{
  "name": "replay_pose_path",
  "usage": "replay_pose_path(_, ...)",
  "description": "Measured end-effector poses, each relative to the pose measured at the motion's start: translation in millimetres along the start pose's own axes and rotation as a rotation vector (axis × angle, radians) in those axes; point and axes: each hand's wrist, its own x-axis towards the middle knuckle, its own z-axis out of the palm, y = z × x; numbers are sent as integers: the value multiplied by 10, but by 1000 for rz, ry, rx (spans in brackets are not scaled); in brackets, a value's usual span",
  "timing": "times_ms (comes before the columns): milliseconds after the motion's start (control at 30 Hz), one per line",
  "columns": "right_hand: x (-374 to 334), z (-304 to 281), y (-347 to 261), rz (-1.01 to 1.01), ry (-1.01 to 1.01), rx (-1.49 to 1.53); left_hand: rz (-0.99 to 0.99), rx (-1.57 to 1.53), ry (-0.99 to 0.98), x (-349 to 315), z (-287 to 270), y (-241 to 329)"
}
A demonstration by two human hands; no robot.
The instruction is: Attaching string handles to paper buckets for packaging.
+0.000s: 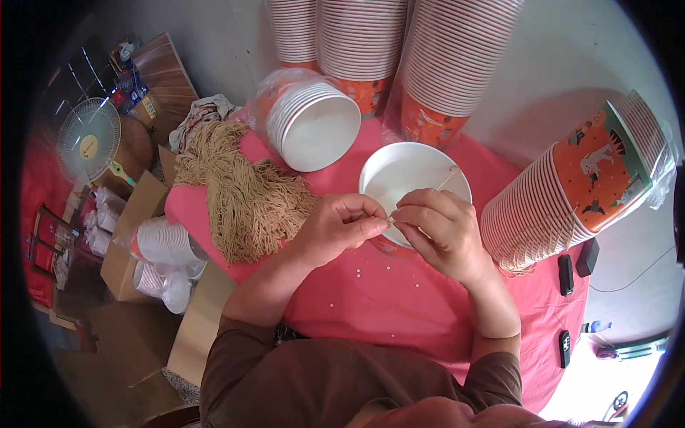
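In front of me stands a white-lined paper bucket (pixel 382 171) with an orange outside. A thin cord (pixel 448 177) runs inside it near the far right wall, toward my right hand. Over the bucket's near rim, my left hand (pixel 342 225) and my right hand (pixel 446 232) meet with fingertips pinched. Between them is a small pale bit, which looks like the cord's end; the fingers hide most of it. A heap of tan cords (pixel 250 203) lies left of my left hand. Several tiny white beads or pellets (pixel 389 268) are scattered on the red cloth nearby.
Nested buckets (pixel 321 128) in plastic lie at the back. Tall bucket stacks (pixel 457 64) stand behind. To the right leans an orange bucket stack (pixel 528 207) with tan cords hanging on it. Small black objects (pixel 565 274) lie by the table's right edge. Cardboard boxes (pixel 139 235) sit left.
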Motion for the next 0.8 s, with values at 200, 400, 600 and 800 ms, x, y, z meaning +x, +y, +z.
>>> replay_pose_path(200, -16, -88, 11, 57, 15, 61, 188, 21, 42, -14, 67, -29)
replay_pose_path(400, -29, -172, 41, 152, 46, 133, 246, 278, 63, -30, 5, -24)
replay_pose_path(600, -13, -107, -7, 143, 16, 145, 45, 22, 17, -36, 3, 15)
replay_pose_path(800, -3, -23, -17, 123, -5, 112, 72, -6, 37, -21, 103, 15)
